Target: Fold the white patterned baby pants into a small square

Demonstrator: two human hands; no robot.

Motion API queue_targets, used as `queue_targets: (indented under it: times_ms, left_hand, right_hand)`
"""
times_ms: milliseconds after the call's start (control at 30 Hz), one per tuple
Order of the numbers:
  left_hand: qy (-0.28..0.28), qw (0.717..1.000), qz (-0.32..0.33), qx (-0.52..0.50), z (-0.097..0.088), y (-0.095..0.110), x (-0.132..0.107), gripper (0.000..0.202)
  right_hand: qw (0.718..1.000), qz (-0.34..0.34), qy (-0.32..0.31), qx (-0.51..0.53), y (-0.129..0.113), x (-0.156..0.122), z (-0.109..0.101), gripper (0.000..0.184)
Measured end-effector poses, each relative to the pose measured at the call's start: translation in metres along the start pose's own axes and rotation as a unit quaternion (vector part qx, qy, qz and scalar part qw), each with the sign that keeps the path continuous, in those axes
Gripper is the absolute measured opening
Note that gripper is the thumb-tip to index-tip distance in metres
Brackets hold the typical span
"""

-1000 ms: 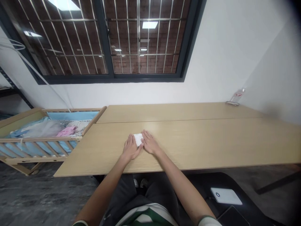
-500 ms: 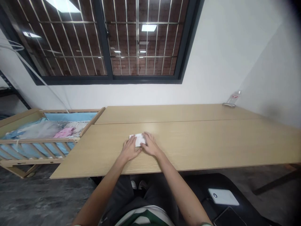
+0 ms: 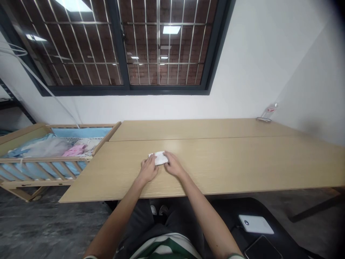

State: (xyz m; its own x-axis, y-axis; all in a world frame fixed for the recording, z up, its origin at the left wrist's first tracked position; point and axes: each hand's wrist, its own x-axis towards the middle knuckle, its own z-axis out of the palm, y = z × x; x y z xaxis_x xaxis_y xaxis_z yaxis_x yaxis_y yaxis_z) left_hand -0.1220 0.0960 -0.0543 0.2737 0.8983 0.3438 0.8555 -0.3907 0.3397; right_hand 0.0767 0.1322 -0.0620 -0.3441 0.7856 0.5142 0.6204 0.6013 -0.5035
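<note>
A small folded white cloth [image 3: 161, 158], or perhaps a tissue, is between my hands just above or on the wooden tabletop [image 3: 229, 162]; I cannot tell if it touches the wood. My left hand [image 3: 148, 169] grips its left end, with fingers over the top. At the right end, my right hand [image 3: 173, 164] pinches it between thumb and fingers. The fingers cover both ends, while the middle of the cloth shows.
A wooden crib [image 3: 48, 160] with blue lining and a pink cloth stands at the left. A clear bottle [image 3: 270, 110] lies tilted at the table's far right corner. Beside my right arm, a white phone [image 3: 256, 224] and a dark phone [image 3: 263, 248] rest on a black seat.
My right thumb has moved off the cloth's top to its near edge. The cloth's near edge has risen or folded up slightly, and it looks narrower. My left hand shifted slightly.
</note>
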Motion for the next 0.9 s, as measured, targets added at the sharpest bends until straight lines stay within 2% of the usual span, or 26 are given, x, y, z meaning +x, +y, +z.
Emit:
queue_targets:
  times_ms: [200, 367, 467, 567, 667, 767, 900]
  left_hand:
    - [0.062, 0.997, -0.049, -0.006, -0.007, 0.001, 0.001, 0.034]
    - [0.085, 0.994, -0.060, -0.026, -0.011, 0.005, -0.001, 0.031]
    - [0.101, 0.991, -0.071, -0.047, -0.016, 0.007, -0.001, 0.031]
    - [0.125, 0.985, -0.090, -0.080, -0.024, 0.008, 0.003, 0.029]
    - [0.149, 0.974, -0.116, -0.125, -0.034, 0.006, 0.008, 0.032]
    - [0.144, 0.963, -0.143, -0.177, -0.038, 0.003, 0.005, 0.044]
    - [0.101, 0.958, -0.150, -0.224, -0.036, 0.000, -0.015, 0.047]
  right_hand:
    - [0.999, 0.018, 0.025, 0.013, 0.001, 0.001, 0.001, 0.047]
    - [1.000, -0.004, 0.020, 0.023, 0.002, 0.003, 0.001, 0.044]
    - [0.999, -0.011, 0.022, 0.037, -0.003, 0.004, -0.004, 0.035]
    - [0.996, 0.013, 0.017, 0.081, -0.013, 0.004, -0.009, 0.027]
    - [0.981, 0.070, 0.040, 0.175, -0.022, 0.007, -0.012, 0.038]
    - [0.956, 0.106, 0.062, 0.266, -0.027, 0.015, -0.016, 0.047]
    - [0.943, 0.171, 0.010, 0.285, -0.025, 0.030, -0.019, 0.053]
